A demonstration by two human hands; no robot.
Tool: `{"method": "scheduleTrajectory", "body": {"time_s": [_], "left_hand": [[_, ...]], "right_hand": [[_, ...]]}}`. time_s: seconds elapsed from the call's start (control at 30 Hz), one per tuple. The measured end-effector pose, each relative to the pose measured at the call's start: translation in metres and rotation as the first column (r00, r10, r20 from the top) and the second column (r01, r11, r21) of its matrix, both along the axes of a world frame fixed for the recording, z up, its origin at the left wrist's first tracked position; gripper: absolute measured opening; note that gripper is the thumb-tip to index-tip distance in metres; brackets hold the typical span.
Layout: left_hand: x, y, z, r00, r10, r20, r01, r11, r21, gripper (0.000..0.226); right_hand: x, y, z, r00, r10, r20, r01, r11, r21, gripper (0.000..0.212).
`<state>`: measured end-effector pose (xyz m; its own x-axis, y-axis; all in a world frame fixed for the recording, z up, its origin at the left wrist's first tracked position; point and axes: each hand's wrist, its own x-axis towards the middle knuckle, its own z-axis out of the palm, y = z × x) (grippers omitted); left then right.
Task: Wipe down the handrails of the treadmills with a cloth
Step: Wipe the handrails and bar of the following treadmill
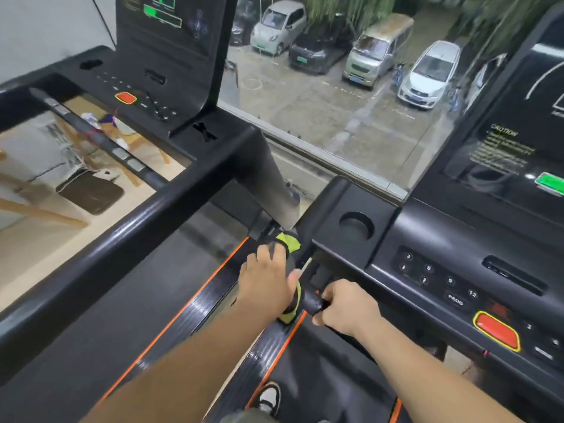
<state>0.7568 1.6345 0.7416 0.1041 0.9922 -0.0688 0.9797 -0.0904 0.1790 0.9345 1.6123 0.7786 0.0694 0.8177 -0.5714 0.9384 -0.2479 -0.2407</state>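
Between the two treadmills, low in the middle of the view, the left hand (pixel 268 276) lies over a yellow-green cloth (pixel 291 244), its fingers curled down and gripping the cloth around the short dark handrail (pixel 314 302) that comes off the near-left corner of the right console (pixel 442 270). Cloth shows beyond the knuckles and again under the wrist, so it seems wrapped round the handrail rather than just laid on top. Just to the right, the right hand (pixel 345 309) has its fingers closed around the bare near end of the same handrail, apparently bracing. The step in hand looks like the wiping stroke on this handrail, somewhere along its length. Next, the wrapped cloth would need to slide along to the near end, which calls for the right hand to let go and clear the way. The thick left bar (pixel 146 230) on the neighbouring treadmill has neither hand on it; whether it is already wiped cannot be told.
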Motion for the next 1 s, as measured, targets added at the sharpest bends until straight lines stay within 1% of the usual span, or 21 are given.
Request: {"method": "scheduleTrajectory", "body": {"time_s": [0.03, 0.1, 0.23, 0.3, 0.37, 0.43, 0.5, 0.53, 0.6, 0.67, 0.73, 0.8, 0.87, 0.93, 1.0], "left_hand": [[0.007, 0.015, 0.002, 1.000, -0.016, 0.015, 0.016, 1.000, -0.007, 0.067], [0.020, 0.041, 0.005, 0.999, -0.032, -0.001, 0.032, 0.999, -0.010, 0.072], [0.044, 0.064, 0.003, 1.000, -0.010, -0.013, 0.010, 1.000, 0.022, 0.077], [0.043, 0.059, 0.009, 0.999, -0.034, -0.033, 0.035, 0.999, 0.015, 0.083], [0.026, 0.041, 0.012, 0.992, -0.112, -0.061, 0.112, 0.994, 0.007, 0.092], [-0.003, 0.017, 0.013, 0.984, -0.178, -0.010, 0.178, 0.984, -0.020, 0.100], [-0.031, -0.001, 0.015, 0.978, -0.204, 0.050, 0.209, 0.968, -0.139, 0.100], [-0.039, -0.005, 0.013, 0.973, -0.230, 0.034, 0.233, 0.957, -0.175, 0.097], [-0.040, -0.001, 0.013, 0.962, -0.271, -0.041, 0.262, 0.953, -0.154, 0.088], [-0.030, 0.014, 0.013, 0.973, -0.220, -0.064, 0.211, 0.969, -0.125, 0.086], [-0.011, 0.040, 0.011, 0.993, -0.112, -0.027, 0.107, 0.984, -0.139, 0.086], [0.011, 0.070, 0.013, 0.999, -0.016, 0.037, 0.023, 0.981, -0.194, 0.088], [0.028, 0.089, 0.015, 0.994, 0.022, 0.110, 0.001, 0.978, -0.207, 0.088], [0.032, 0.090, 0.012, 0.980, 0.035, 0.198, 0.007, 0.978, -0.206, 0.087], [0.018, 0.071, 0.010, 0.984, -0.014, 0.180, 0.049, 0.980, -0.194, 0.090]], "right_hand": [[-0.001, 0.000, -0.001, 1.000, -0.007, 0.009, 0.007, 1.000, 0.002, 0.029], [-0.005, -0.002, 0.000, 0.999, -0.024, 0.023, 0.024, 1.000, 0.010, 0.026], [-0.010, -0.007, 0.002, 0.997, -0.061, 0.041, 0.059, 0.997, 0.056, 0.023], [-0.011, -0.009, 0.004, 0.997, -0.059, 0.047, 0.056, 0.997, 0.053, 0.021], [-0.012, -0.010, 0.005, 0.997, -0.061, 0.048, 0.059, 0.997, 0.044, 0.017], [-0.012, -0.008, 0.005, 0.997, -0.063, 0.049, 0.061, 0.997, 0.040, 0.017], [-0.012, -0.004, 0.005, 0.996, -0.067, 0.061, 0.066, 0.998, 0.020, 0.022], [-0.011, -0.002, 0.005, 0.995, -0.074, 0.061, 0.073, 0.997, 0.010, 0.030], [-0.011, 0.003, 0.005, 0.995, -0.073, 0.067, 0.074, 0.997, -0.014, 0.044], [-0.009, 0.004, 0.004, 0.995, -0.067, 0.072, 0.070, 0.997, -0.032, 0.047], [-0.008, 0.002, 0.004, 0.995, -0.062, 0.082, 0.063, 0.998, -0.016, 0.046], [-0.008, 0.001, 0.004, 0.994, -0.046, 0.102, 0.046, 0.999, 0.004, 0.045], [-0.011, 0.001, 0.005, 0.992, -0.039, 0.117, 0.039, 0.999, 0.005, 0.043], [-0.013, 0.001, 0.005, 0.991, -0.031, 0.129, 0.030, 1.000, 0.010, 0.042], [-0.013, 0.001, 0.006, 0.990, -0.021, 0.142, 0.020, 1.000, 0.007, 0.041]]}}
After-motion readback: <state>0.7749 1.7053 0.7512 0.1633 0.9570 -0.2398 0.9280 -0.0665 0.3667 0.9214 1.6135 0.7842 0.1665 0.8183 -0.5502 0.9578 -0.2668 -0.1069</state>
